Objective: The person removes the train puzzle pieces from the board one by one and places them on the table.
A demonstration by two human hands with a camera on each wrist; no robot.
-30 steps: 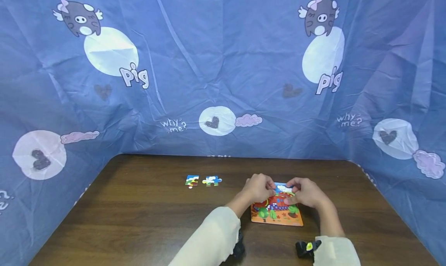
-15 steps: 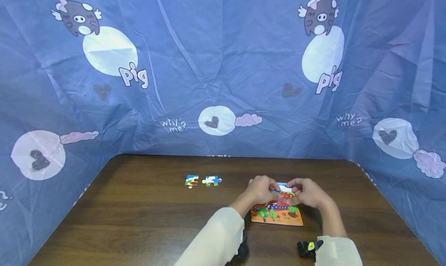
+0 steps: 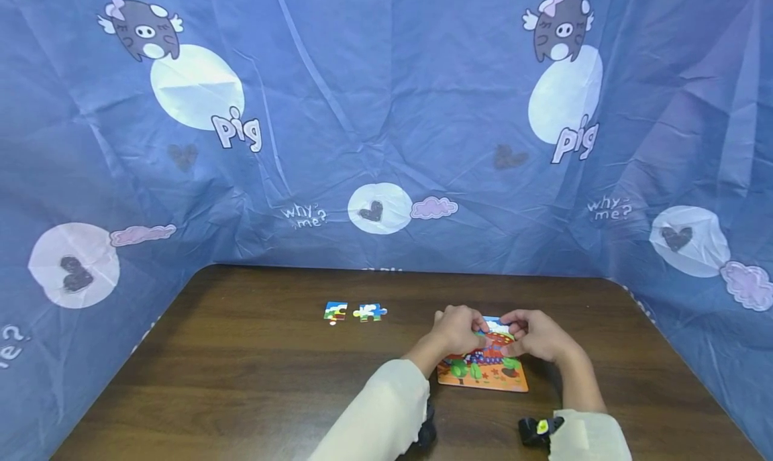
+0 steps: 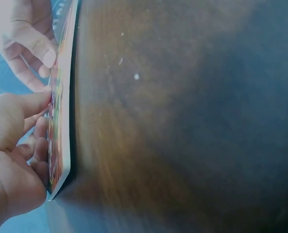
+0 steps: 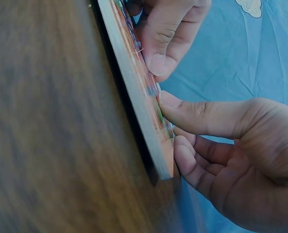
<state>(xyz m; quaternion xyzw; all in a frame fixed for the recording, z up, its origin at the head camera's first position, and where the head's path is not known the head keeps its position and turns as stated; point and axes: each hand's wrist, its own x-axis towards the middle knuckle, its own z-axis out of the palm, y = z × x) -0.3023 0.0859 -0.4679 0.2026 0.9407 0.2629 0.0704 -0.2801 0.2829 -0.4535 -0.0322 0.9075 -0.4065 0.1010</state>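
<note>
A square jigsaw puzzle (image 3: pixel 483 378) with an orange, red and green picture lies flat on the table, right of centre. My left hand (image 3: pixel 460 329) grips its upper left part, fingers bent and thumb on the picture. At the upper right my right hand (image 3: pixel 540 335) holds it likewise, thumb on the face and fingertips by the far edge. Seen from the right wrist, the right thumb (image 5: pixel 202 115) touches the puzzle (image 5: pixel 151 121), close to the other hand's thumb. Whether a loose piece sits under the fingertips is hidden.
Two loose puzzle pieces (image 3: pixel 370 312) lie apart from the puzzle, to the left on the brown wooden table (image 3: pixel 241 374). A blue printed cloth (image 3: pixel 386 132) hangs behind the table and along both sides. Black bands with devices (image 3: pixel 540 430) sit at both wrists.
My left hand has slid slightly to the right across the puzzle, nearer the right hand. The right hand stays nearly in place, and the two loose pieces have not moved.
</note>
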